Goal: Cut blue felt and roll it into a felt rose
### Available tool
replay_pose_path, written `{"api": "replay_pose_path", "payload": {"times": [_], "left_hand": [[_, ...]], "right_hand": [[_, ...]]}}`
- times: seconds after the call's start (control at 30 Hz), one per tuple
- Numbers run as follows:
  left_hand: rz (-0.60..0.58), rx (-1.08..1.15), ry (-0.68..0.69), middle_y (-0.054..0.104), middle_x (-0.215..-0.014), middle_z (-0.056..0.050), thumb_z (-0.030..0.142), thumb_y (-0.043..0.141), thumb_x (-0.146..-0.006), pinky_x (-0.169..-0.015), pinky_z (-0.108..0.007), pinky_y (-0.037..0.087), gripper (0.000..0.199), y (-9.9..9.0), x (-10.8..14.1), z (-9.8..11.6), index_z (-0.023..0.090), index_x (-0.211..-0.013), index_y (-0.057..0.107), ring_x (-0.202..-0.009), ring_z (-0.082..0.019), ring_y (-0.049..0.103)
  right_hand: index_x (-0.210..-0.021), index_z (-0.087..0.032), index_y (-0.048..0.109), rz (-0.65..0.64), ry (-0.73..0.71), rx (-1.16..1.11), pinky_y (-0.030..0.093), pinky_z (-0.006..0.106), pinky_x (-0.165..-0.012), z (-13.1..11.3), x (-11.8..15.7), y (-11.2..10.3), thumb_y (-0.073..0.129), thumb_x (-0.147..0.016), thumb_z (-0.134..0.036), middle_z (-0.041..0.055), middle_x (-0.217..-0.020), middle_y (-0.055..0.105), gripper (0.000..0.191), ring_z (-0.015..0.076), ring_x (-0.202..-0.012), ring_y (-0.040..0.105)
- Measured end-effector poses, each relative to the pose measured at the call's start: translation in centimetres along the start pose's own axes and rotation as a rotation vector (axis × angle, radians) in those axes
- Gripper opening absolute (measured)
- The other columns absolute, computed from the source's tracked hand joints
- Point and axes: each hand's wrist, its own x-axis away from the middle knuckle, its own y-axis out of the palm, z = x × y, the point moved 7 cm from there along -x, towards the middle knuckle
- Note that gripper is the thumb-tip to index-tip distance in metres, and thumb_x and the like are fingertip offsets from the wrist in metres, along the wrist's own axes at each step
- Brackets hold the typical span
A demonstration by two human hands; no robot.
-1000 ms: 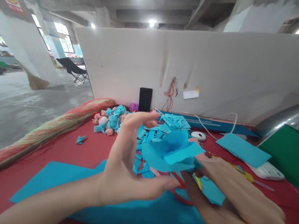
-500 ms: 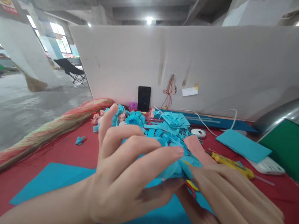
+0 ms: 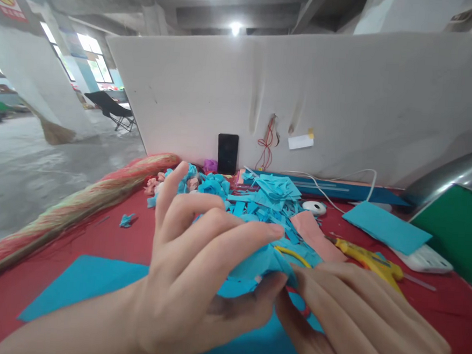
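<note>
My left hand (image 3: 209,272) grips a folded, cupped piece of blue crepe paper (image 3: 260,265) between thumb and index finger, its other fingers curled loosely and the little finger raised. On the right side of that piece, the fingertips of my right hand (image 3: 355,320) pinch its edge, meeting the left thumb. Behind and below the paper show a curved yellow strip (image 3: 295,255) and a bit of red, partly hidden; what they belong to I cannot tell. A flat blue sheet (image 3: 86,285) lies under both hands on the red tabletop (image 3: 134,242).
Cut blue paper strips (image 3: 273,193) are heaped beyond my hands, with paper flowers (image 3: 213,185) to their left. A pink strip (image 3: 316,236), a yellow glue gun (image 3: 371,259) and a blue paper stack (image 3: 386,226) lie rightward. A black phone (image 3: 227,154) leans on the white panel (image 3: 193,98).
The blue paper has tipped and turned slightly between my fingers, and the left index fingertip has shifted a little left. More of the yellow curve shows now.
</note>
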Motion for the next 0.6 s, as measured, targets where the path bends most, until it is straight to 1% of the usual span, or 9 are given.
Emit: {"api": "replay_pose_path", "payload": {"times": [0.1, 0.23, 0.33, 0.37, 0.4, 0.47, 0.57, 0.6], "left_hand": [[-0.012, 0.003, -0.009, 0.056, -0.056, 0.005, 0.017, 0.067, -0.057, -0.103, -0.039, 0.029, 0.031, 0.0, -0.2, -0.1, 0.025, -0.085, 0.056, -0.062, -0.018, 0.045], [-0.023, 0.025, -0.024, 0.052, -0.053, 0.006, 0.014, 0.065, -0.059, -0.103, -0.044, 0.028, 0.034, 0.0, -0.2, -0.2, 0.028, -0.089, 0.055, -0.061, -0.017, 0.046], [-0.016, -0.007, -0.050, 0.048, -0.051, 0.007, 0.017, 0.064, -0.064, -0.105, -0.040, 0.027, 0.030, 0.1, 0.2, -0.4, 0.026, -0.092, 0.056, -0.065, -0.017, 0.048], [-0.011, -0.027, -0.076, 0.049, -0.053, 0.006, 0.019, 0.063, -0.066, -0.107, -0.040, 0.026, 0.028, 0.2, 0.5, -0.6, 0.024, -0.093, 0.055, -0.068, -0.017, 0.049], [0.028, -0.039, -0.101, 0.050, -0.056, 0.006, 0.022, 0.062, -0.069, -0.108, -0.041, 0.024, 0.026, 0.0, 0.6, -0.7, 0.022, -0.094, 0.055, -0.071, -0.017, 0.049], [0.042, -0.038, -0.105, 0.053, -0.059, 0.006, 0.026, 0.062, -0.070, -0.109, -0.043, 0.023, 0.025, 0.1, 0.9, -0.8, 0.020, -0.093, 0.055, -0.072, -0.015, 0.049], [0.039, -0.037, -0.077, 0.055, -0.063, 0.006, 0.021, 0.064, -0.069, -0.108, -0.047, 0.023, 0.027, 0.0, 1.0, -0.6, 0.018, -0.093, 0.055, -0.071, -0.014, 0.048], [0.021, -0.037, -0.065, 0.056, -0.062, 0.006, 0.019, 0.064, -0.068, -0.108, -0.047, 0.023, 0.028, 0.0, 1.0, -0.5, 0.017, -0.094, 0.054, -0.071, -0.014, 0.048]], "right_hand": [[-0.064, -0.020, 0.064, 0.007, -0.006, 0.001, 0.048, 0.029, -0.062, 0.0, 0.0, 0.0, 0.046, -0.088, -0.029, 0.0004, -0.053, 0.064, 0.032, 0.0148, -0.058, 0.062], [-0.064, -0.020, 0.065, 0.016, -0.035, -0.023, 0.049, 0.029, -0.061, 0.1, 0.1, 0.0, 0.046, -0.089, -0.029, 0.0003, -0.054, 0.064, 0.033, 0.0149, -0.057, 0.062], [-0.064, -0.019, 0.064, 0.005, -0.039, -0.062, 0.049, 0.028, -0.062, 0.3, 0.1, 0.0, 0.052, -0.086, -0.023, 0.0005, -0.057, 0.065, 0.025, 0.0154, -0.060, 0.064], [-0.065, -0.019, 0.064, 0.004, -0.019, -0.079, 0.050, 0.028, -0.063, 0.4, 0.1, -0.1, 0.054, -0.084, -0.020, 0.0009, -0.060, 0.067, 0.021, 0.0161, -0.062, 0.064], [-0.066, -0.018, 0.064, 0.006, 0.007, -0.093, 0.051, 0.029, -0.064, 0.6, 0.1, -0.1, 0.056, -0.082, -0.018, 0.0016, -0.063, 0.068, 0.018, 0.0170, -0.065, 0.065], [-0.066, -0.017, 0.064, 0.027, 0.064, -0.111, 0.051, 0.030, -0.065, 0.8, 0.1, -0.2, 0.058, -0.081, -0.017, 0.0027, -0.068, 0.069, 0.016, 0.0185, -0.067, 0.066], [-0.066, -0.018, 0.064, 0.025, 0.101, -0.141, 0.052, 0.030, -0.065, 0.9, -0.2, -0.1, 0.060, -0.080, -0.019, 0.0023, -0.069, 0.070, 0.014, 0.0196, -0.067, 0.067], [-0.066, -0.019, 0.065, 0.030, 0.109, -0.160, 0.052, 0.029, -0.064, 1.0, -0.4, -0.2, 0.060, -0.079, -0.019, 0.0014, -0.069, 0.070, 0.014, 0.0191, -0.066, 0.067]]}}
